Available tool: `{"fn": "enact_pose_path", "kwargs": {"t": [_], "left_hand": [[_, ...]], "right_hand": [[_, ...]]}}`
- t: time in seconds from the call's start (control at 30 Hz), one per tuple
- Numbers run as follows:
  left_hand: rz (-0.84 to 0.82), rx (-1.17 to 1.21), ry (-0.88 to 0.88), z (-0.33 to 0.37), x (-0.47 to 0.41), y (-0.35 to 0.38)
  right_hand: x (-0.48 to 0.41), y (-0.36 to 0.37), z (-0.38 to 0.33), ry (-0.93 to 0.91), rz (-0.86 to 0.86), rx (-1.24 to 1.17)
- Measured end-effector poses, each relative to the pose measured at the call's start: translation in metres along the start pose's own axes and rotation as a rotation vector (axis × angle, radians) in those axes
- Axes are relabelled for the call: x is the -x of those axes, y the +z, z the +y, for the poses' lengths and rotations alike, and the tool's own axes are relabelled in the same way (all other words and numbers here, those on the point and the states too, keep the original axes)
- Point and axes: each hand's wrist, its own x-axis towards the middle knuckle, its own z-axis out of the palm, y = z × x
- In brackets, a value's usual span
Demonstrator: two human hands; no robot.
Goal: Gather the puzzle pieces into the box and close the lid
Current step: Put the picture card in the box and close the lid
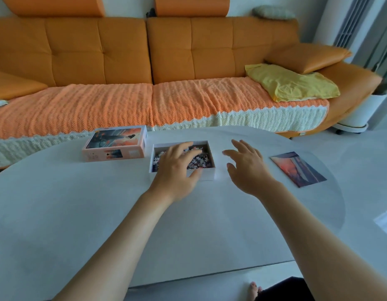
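Over the open box of puzzle pieces, the left hand spreads its grip apart, lid just left, right hand splayed just right.

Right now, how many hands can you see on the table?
2. The left hand is spread over the open box of puzzle pieces. The right hand hovers open just right of the box. None seem hidden.

A home living room — orange sofa with knitted throw, white table.
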Motion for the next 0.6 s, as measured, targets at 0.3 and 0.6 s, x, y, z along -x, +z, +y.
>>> {"fn": "enact_pose_path", "kwargs": {"t": [0.3,0.6], "left_hand": [[-0.222,0.096,0.151,0.099,-0.049,0.088],[-0.413,0.030,0.096,0.109,-0.056,0.117]], "right_hand": [[0.043,0.000,0.114,0.467,-0.207,0.152],[0.047,-0.005,0.117,0.140,-0.068,-0.207]]}}
